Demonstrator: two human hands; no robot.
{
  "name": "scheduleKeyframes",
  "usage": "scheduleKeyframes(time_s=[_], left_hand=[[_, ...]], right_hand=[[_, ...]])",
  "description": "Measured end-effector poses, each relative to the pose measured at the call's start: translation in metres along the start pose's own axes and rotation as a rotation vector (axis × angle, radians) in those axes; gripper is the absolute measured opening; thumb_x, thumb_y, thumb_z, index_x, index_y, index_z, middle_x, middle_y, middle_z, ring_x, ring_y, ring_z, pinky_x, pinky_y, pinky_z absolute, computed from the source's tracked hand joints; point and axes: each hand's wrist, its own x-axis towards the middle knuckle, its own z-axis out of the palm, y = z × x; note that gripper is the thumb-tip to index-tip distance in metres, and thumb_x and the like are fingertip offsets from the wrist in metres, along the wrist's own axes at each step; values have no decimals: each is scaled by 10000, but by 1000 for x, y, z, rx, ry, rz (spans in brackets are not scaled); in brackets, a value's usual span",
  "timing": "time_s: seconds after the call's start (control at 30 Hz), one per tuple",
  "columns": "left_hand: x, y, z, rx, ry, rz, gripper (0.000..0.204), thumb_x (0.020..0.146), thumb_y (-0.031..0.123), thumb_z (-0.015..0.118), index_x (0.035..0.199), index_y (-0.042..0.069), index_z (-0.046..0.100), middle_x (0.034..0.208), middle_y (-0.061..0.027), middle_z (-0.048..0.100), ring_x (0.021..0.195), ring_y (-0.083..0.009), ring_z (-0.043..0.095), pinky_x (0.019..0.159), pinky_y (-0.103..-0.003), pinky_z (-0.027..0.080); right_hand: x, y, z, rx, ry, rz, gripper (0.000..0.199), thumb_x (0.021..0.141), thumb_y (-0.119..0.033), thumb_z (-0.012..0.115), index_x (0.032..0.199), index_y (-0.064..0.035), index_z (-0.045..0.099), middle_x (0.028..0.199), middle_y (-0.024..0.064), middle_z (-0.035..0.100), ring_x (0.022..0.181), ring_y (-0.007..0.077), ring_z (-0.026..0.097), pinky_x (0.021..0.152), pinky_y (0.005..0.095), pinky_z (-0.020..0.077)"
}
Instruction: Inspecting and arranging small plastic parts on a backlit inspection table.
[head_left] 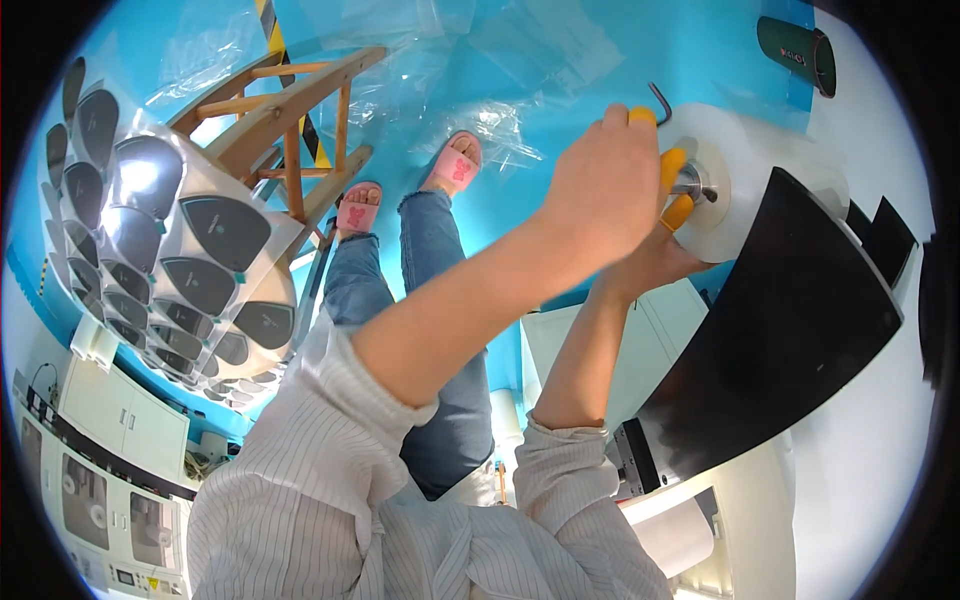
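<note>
A black L-shaped hex key (661, 103) sticks out by a yellow-covered fingertip of my left hand (608, 185), which is closed around it. Just beyond these fingers is the silver metal shaft end (688, 182), set in the core of a white roll (775, 165). My right hand (655, 268) comes from below and grips at this shaft end, a yellow-covered fingertip against the metal. The left hand hides part of the right hand's fingers. A wide curved black panel (770, 340) stands close to the roll on the right.
On the left, a big roll of clear film (215, 290) bears dark leaf-shaped pieces, beside a wooden ladder-like frame (290, 110). Loose clear plastic sheets (500, 60) lie on the blue floor. A dark green cylinder (797, 55) is at the upper right. White cabinets (125, 410) are lower left.
</note>
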Motion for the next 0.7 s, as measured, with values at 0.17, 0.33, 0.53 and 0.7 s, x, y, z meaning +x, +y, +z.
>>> scheduleKeyframes(time_s=[0.17,0.33,0.53,0.7], left_hand=[[-39,17,-17,-267,-438,55,169,734,15,520,877,-75,504,754,-251,580,734,-410,597,617,-463,477],[-26,28,3,-389,-488,-64,131,776,66,537,840,-48,523,778,-233,606,773,-390,604,664,-464,481],[-34,31,25,-485,-410,-157,114,778,84,552,825,-21,551,737,-193,613,767,-368,613,666,-451,486],[-40,38,28,-483,-264,-88,43,703,-15,489,742,-31,480,673,-241,539,677,-442,538,610,-502,434]], right_hand=[[-11,12,-1,-24,10,57,575,865,-33,593,1340,-90,274,1349,109,396,1219,234,458,991,375,445],[-23,18,-5,-13,15,77,596,854,-33,607,1339,-88,265,1347,111,395,1215,233,460,991,376,445],[-32,20,-5,-37,17,81,622,840,-34,623,1339,-87,255,1345,113,394,1209,231,463,991,378,445],[-35,18,-4,-44,11,82,644,828,-35,636,1338,-85,246,1343,114,393,1205,230,466,990,379,445]])
